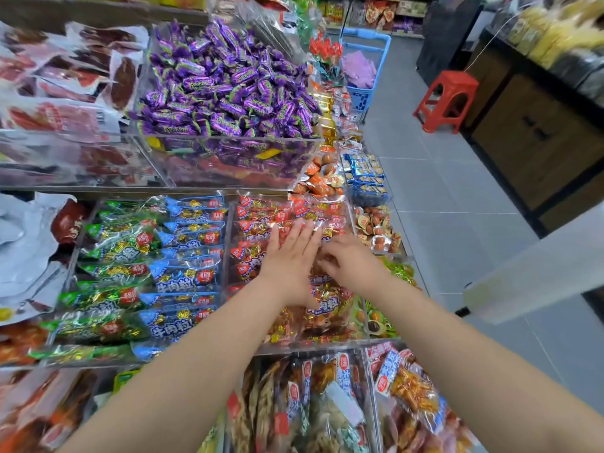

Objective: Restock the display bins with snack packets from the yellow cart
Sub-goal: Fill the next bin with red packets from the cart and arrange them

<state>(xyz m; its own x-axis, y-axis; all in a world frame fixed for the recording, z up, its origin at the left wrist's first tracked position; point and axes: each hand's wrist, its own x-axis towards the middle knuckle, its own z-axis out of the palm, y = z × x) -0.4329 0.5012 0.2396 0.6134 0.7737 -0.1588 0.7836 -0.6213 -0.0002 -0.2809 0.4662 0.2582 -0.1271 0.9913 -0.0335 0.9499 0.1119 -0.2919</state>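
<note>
A clear acrylic display bin (229, 230) in the middle shelf row holds red-and-gold beef snack packets (258, 223). My left hand (291, 253) lies flat on those packets, fingers spread and pointing away from me. My right hand (346, 259) rests just right of it in the same bin, fingers curled down onto the packets; whether it grips one I cannot tell. To the left, the neighbouring bin (72, 269) carries blue packets (186, 273) and green packets (114, 243). No yellow cart is in view.
Purple wrapped candies (228, 86) fill the bin above. Egg snacks (376, 227) and blue packets (366, 174) line the shelf's right edge. Bagged snacks (310, 403) sit in the lower bins. A blue basket cart (369, 67) and a red stool (447, 99) stand on the grey tiled aisle.
</note>
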